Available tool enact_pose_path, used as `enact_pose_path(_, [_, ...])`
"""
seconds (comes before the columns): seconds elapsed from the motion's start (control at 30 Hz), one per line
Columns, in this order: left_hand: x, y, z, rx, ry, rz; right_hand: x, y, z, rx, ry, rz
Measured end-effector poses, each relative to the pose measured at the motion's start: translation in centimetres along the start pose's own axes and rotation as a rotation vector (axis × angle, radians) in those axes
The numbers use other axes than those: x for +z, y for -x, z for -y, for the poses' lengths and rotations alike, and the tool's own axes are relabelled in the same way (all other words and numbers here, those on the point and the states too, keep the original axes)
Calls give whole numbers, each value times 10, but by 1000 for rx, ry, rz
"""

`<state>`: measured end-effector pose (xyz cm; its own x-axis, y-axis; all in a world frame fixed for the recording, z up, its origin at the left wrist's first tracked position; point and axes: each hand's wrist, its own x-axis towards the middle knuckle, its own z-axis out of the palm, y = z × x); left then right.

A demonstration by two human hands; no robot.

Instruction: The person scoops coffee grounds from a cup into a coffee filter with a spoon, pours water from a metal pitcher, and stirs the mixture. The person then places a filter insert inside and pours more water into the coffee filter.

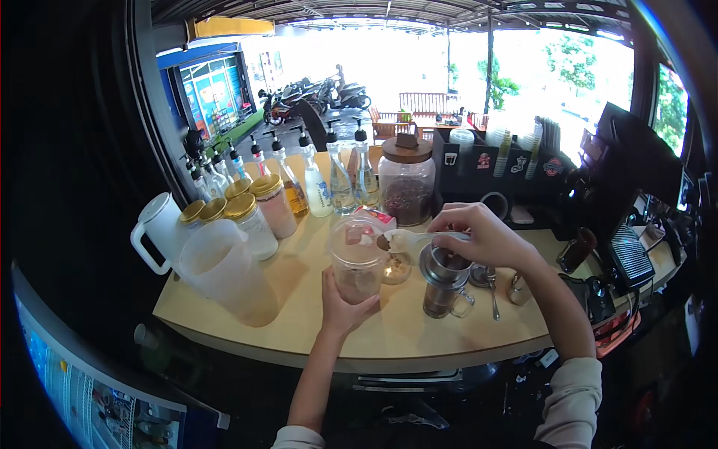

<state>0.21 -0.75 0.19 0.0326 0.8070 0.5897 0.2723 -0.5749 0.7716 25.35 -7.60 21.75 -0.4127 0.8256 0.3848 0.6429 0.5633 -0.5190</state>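
My left hand [345,308] is wrapped round the lower part of a clear plastic cup [357,258], which stands upright at the middle of the counter. My right hand [482,233] grips the handle of a pale plastic spoon [407,238]. The spoon's bowl, with brown powder in it, is at the cup's right rim; whether it touches the rim I cannot tell. Under my right hand, a metal drip filter [443,275] sits on a glass mug [438,301] with dark liquid inside. What lies in the cup's bottom is mostly hidden by my fingers.
A frosted pitcher [217,262], a white jug [158,228] and gold-lidded jars [262,238] stand left. Pump bottles [342,183] and a wooden-lidded jar [407,187] line the back. A metal spoon [493,295] lies right, near a black cup organizer [486,176].
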Motion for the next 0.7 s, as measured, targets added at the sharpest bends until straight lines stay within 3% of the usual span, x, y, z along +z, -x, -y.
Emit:
enact_pose_path(0.17, [0,-4,10,-92,31,58,-16,37,-5,63,111,-159])
enact_pose_path(0.3, [2,0,29,-114,54,55,-28,61,-18,261,134,-191])
enact_pose_path(0.5, [5,-5,21,-81,162,59,-25,84,-33,215,215,-332])
enact_pose_path(0.7, [7,-6,23,-92,233,58,-20,92,-44,170,257,-330])
